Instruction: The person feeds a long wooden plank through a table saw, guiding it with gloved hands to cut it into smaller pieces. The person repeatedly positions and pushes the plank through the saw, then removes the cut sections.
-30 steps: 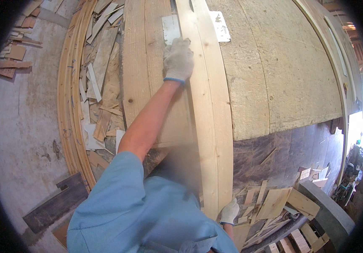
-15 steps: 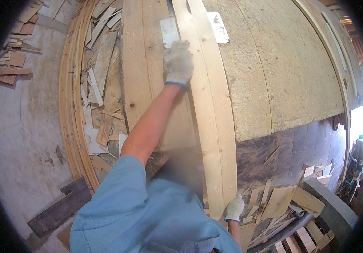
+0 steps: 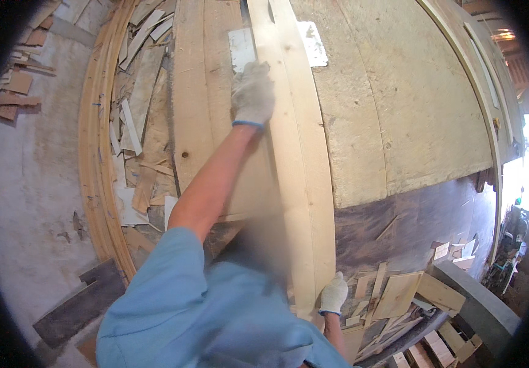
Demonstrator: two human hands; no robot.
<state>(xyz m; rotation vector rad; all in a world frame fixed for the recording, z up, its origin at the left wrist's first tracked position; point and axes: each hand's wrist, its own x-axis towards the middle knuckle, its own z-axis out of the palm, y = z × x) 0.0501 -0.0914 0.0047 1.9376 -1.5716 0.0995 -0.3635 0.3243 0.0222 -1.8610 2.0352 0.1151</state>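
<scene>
Big wooden surface (image 3: 412, 110) is spreading at 2 o'clock. My long pale board (image 3: 301, 153) is running from 12 down to btwn 5 & 6. Thin wood strips (image 3: 92, 159) are lying at 9, w/ a scrap heap (image 3: 145, 116) just inside them. My gloved L hand (image 3: 253, 95) is resting at 12 along the board's L edge, fingers close together; gloved R hand (image 3: 334, 293) is touching its R edge nr the bottom end, at 5. Fingertips are hiding, so can't tell if I'm pinching. Small white plate (image 3: 242, 46) is lying just past my L hand.
</scene>
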